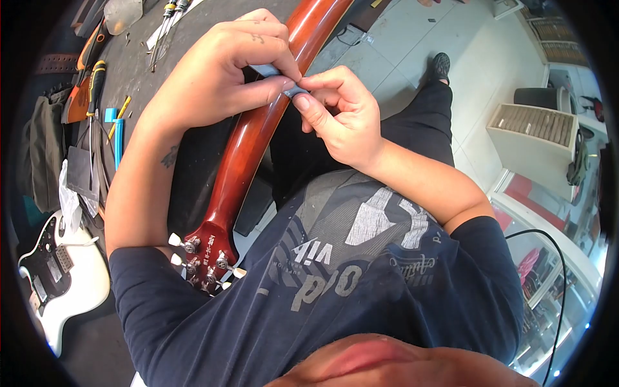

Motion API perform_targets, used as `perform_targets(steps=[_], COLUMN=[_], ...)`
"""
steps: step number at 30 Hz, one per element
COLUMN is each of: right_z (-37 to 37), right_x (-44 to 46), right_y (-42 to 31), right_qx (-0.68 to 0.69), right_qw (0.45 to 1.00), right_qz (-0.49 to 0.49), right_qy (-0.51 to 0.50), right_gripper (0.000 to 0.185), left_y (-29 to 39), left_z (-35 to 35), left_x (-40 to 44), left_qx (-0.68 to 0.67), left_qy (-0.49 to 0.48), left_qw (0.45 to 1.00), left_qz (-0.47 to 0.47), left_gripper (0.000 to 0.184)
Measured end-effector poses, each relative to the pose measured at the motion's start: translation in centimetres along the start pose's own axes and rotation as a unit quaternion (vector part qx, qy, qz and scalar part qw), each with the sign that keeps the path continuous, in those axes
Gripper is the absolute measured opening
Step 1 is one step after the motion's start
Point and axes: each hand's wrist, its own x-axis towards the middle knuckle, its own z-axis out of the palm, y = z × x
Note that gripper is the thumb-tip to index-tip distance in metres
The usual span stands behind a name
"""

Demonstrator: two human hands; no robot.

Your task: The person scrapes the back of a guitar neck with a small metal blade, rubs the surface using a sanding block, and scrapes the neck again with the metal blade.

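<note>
1. The left hand [222,71] arches over from above, its fingers nearly closed, thumb and forefinger pinching a blue-grey piece [264,69], whose material I can't tell.
2. The right hand [348,119] meets it there, thumb and forefinger pressed together on the same piece, the other fingers curled in.
3. That piece lies against the glossy reddish-brown guitar neck [242,161], which slants down between the forearms.
4. At its near end is the headstock [209,242], with pale-buttoned tuners [191,244] along both edges, beside the person's dark T-shirt [361,271].
5. Off to the left, on the dark table [135,61], are screwdrivers [97,80], a bright blue tool [118,138] and a white guitar body [87,277].
6. Across the tiled floor [400,48], one leg stretches out, ending in a dark shoe [440,66].
</note>
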Motion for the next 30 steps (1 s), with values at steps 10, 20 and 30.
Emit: perform_targets(steps=[10,20,30], right_z=[-1.2,-0.4,-0.9], right_x=[0.6,0.2,0.2], right_y=[1.0,1.2,0.9], right_qx=[-0.043,-0.008,-0.031], right_qw=[0.998,0.998,0.998], right_qz=[-0.037,-0.049,-0.043], right_qy=[0.03,0.024,0.02], right_gripper=[0.022,0.018,0.019], left_y=[0.6,0.5,0.7], left_z=[1.4,1.1,1.3], left_x=[0.1,0.2,0.2], left_qx=[0.036,0.03,0.044], left_qy=[0.054,0.03,0.031], left_qw=[0.997,0.999,0.998], left_qz=[-0.048,-0.024,-0.039], left_gripper=[0.018,0.019,0.018])
